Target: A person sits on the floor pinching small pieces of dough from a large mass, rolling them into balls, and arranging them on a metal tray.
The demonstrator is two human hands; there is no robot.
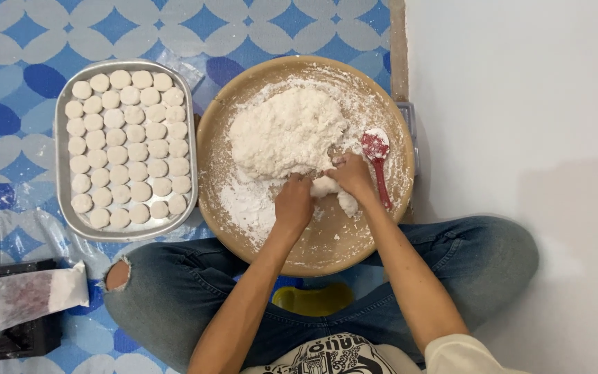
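I see both hands at near edge of dough mass [286,131] on round wooden tray [306,256]. Left hand [293,202] fisted, contents unclear; right hand [351,176] pinching dough lump [325,185]. Step, my judgement: portioning. Next needs clean tear-off.

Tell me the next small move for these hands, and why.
Probably pull the small lump clear of the dough mound. Both the left hand and right hand pinch it at the mound's edge, and it looks about the size of the balls on the tray.

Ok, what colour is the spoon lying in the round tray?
Red, its bowl dusted with white flour; the spoon shows best in the head view.
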